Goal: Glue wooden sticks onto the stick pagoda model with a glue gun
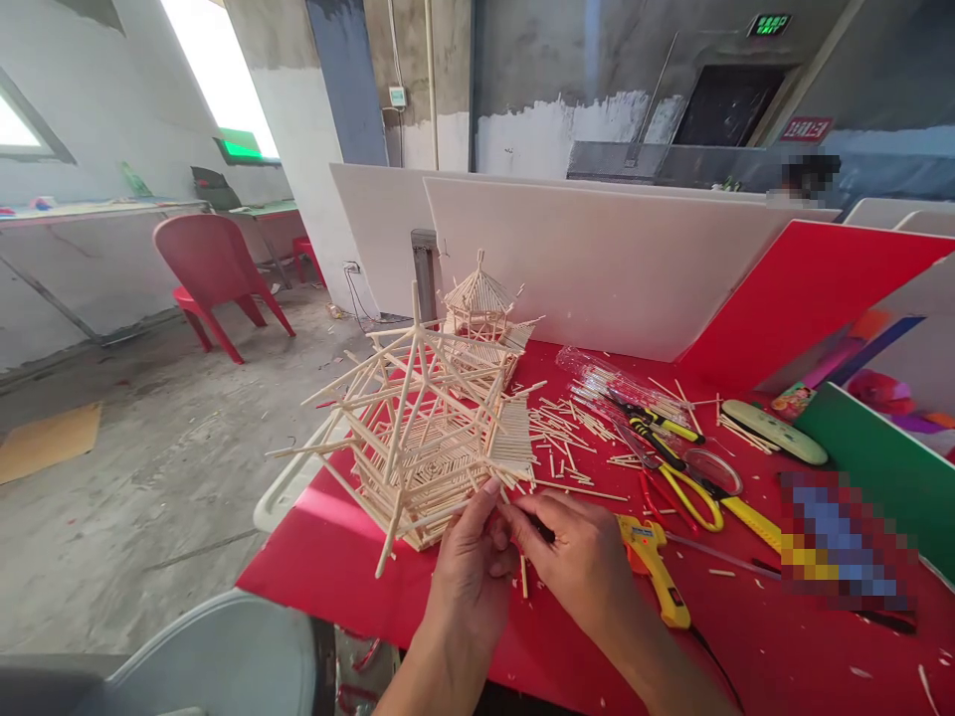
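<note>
A pavilion model of thin wooden sticks (pixel 437 465), with an open roof frame and a slatted floor, stands at the table's left edge. Close to its front right corner, my left hand (pixel 472 559) is closed, thumb and forefinger pinched together. My right hand (pixel 573 549) meets it there, its fingertips also pinched, near thin stick ends. Whatever sits between the fingers is too small and hidden to make out. Behind the frame is a second stick pavilion with a finished pointed roof (pixel 481 292). A yellow glue gun (pixel 654 569) lies just right of my right hand.
Loose sticks (pixel 567 426) are scattered over the red table (pixel 358 587). Yellow-handled pliers (pixel 657 443), scissors (pixel 690 495) and a green oval case (pixel 774 432) lie to the right. White boards (pixel 597 264) stand behind. A red chair (pixel 209 264) stands left; another person's head shows beyond the boards.
</note>
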`<state>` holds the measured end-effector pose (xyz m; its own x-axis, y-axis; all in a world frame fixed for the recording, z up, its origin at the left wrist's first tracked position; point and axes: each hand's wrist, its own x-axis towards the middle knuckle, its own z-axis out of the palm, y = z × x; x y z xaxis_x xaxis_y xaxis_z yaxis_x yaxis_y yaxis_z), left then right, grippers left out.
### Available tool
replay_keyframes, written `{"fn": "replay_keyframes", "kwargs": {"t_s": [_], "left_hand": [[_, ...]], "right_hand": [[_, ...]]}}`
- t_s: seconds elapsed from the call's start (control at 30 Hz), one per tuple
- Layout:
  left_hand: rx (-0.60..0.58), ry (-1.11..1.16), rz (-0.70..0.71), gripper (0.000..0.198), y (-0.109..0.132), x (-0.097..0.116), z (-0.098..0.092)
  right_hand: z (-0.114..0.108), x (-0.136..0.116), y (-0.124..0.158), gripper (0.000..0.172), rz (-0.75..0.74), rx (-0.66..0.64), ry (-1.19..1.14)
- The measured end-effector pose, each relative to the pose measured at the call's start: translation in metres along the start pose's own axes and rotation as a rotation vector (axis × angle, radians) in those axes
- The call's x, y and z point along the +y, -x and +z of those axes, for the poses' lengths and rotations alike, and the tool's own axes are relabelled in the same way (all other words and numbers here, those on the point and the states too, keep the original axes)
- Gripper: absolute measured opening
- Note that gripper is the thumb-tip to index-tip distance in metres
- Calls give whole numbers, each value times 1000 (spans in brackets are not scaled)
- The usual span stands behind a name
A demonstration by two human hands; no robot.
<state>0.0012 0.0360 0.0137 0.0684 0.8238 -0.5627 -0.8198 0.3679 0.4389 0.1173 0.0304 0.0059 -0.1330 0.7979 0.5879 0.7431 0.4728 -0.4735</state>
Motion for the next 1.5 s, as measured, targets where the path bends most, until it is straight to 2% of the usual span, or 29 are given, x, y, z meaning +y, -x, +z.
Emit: {"fn": "replay_keyframes", "kwargs": {"t_s": [0.17,0.37,0.47,0.57,0.67,0.77,0.9,1.07,1.17,1.27,1.33,1.4,1.5], "left_hand": [[-1,-3,-25,38,4,2,3],[-20,-47,-42,32,15,0,-7],[-101,-56,-72,28,20,0,-19],[-165,-66,-203,17,21,3,-27],[-215,-100,-295,17,19,5,-28],[-226,-144,-221,16,21,2,-26],[-177,-170,-82,30,24,-8,-23],[-95,-121,-12,46,23,-16,-19],[-76,-86,-7,47,21,-14,-16],[-113,-99,-12,39,19,-10,-14],[-126,-95,-13,33,17,-10,-14],[-108,-72,-14,26,16,-12,-14],[-51,-22,-19,17,15,-14,-13]], "right_hand": [[-2,-3,3,21,-111,83,159],[-10,-4,8,14,-124,117,204],[-18,0,11,10,-133,81,139],[-27,4,11,9,-182,5,54],[-34,8,10,11,-224,-53,27],[-37,9,11,12,-214,-60,33],[-33,1,15,14,-164,-67,55],[-33,-5,20,16,-115,-104,0],[-45,18,36,19,28,-130,1],[-61,62,68,29,322,-53,330],[-69,93,91,30,503,-137,480],[-72,116,109,33,649,-220,478],[-68,133,121,38,772,-279,381]]}}
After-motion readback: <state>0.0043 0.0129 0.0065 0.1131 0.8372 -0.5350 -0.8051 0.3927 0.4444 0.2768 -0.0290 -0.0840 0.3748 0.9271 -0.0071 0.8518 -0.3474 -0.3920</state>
